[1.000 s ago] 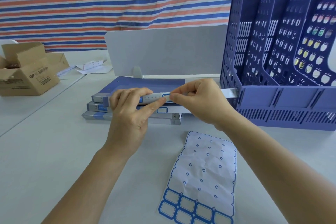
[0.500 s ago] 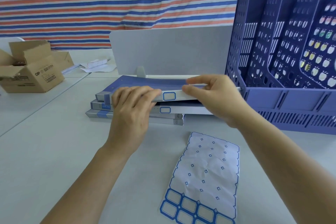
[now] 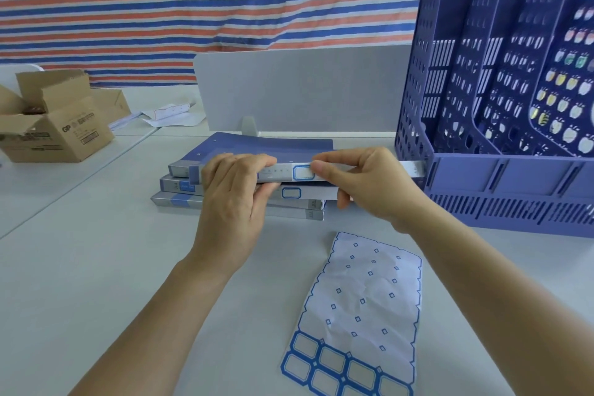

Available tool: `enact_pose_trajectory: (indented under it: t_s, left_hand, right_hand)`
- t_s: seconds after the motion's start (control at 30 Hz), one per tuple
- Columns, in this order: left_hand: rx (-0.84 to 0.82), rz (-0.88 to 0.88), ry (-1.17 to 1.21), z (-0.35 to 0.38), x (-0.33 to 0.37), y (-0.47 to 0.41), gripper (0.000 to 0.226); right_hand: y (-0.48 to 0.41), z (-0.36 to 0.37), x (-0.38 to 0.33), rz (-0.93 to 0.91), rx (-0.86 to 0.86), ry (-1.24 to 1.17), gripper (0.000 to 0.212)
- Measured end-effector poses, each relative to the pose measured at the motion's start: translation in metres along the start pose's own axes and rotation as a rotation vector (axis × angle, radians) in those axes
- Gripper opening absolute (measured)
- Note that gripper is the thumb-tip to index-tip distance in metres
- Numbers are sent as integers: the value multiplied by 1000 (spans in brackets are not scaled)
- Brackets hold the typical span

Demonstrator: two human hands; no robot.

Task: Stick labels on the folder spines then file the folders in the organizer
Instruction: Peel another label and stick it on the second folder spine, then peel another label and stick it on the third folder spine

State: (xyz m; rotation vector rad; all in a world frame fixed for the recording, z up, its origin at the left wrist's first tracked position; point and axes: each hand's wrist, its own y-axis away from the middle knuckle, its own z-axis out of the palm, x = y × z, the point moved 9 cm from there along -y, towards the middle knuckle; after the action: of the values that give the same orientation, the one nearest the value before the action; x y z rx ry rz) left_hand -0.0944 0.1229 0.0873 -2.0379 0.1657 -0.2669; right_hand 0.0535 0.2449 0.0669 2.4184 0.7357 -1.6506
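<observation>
The top folder (image 3: 276, 147), label (image 3: 303, 172) on its spine, has risen off the stack (image 3: 180, 201) on the desk (image 3: 96, 251) toward the organizer (image 3: 501, 177), with the left hand (image 3: 236, 199) and right hand (image 3: 366, 185) gripping its spine; filing is judged next.

Organizer (image 3: 482, 177) slots gape open up top; folder stack (image 3: 180, 199) sits just left, label sheet (image 3: 363, 299) lies before it, open table (image 3: 80, 267) farther left.

Bright, even light, soft faint shadows — wide-angle bending at edges, sharp
</observation>
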Motion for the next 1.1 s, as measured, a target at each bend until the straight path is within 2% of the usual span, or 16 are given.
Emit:
enact_pose_trajectory:
  t_s: [0.17, 0.3, 0.4, 0.5, 0.63, 0.73, 0.8, 0.87, 0.97, 1.1]
  left_hand:
    - [8, -28, 14, -1, -2, 1, 25]
    - [1, -10, -24, 2, -9, 0, 26]
    - [-20, -28, -65, 6, -21, 1, 25]
    - [-124, -121, -83, 19, -38, 7, 10]
    - [-397, -241, -212, 50, -59, 24, 32]
    - [-452, -309, -288, 52, -67, 30, 43]
    - [-380, -385, -304, 40, -72, 27, 45]
    - [-335, -429, -321, 31, -74, 24, 33]
    - [-431, -451, -296, 40, -76, 28, 32]
    - [-538, -450, -267, 53, -78, 38, 52]
  right_hand:
    - [0, 4, -1, -103, 137, 111, 41]
    - [-6, 8, 0, -200, 60, 219, 37]
    - [-6, 7, 5, -260, 96, 418, 45]
    - [-3, 17, 11, -299, 58, 559, 47]
    - [0, 24, 19, -369, 45, 656, 29]
    - [1, 27, 25, -417, 36, 670, 9]
    - [0, 25, 26, -424, 62, 686, 18]
    - [-2, 24, 24, -413, 78, 711, 30]
    - [-5, 26, 30, -336, 9, 725, 48]
    - [-5, 24, 38, -324, 59, 703, 38]
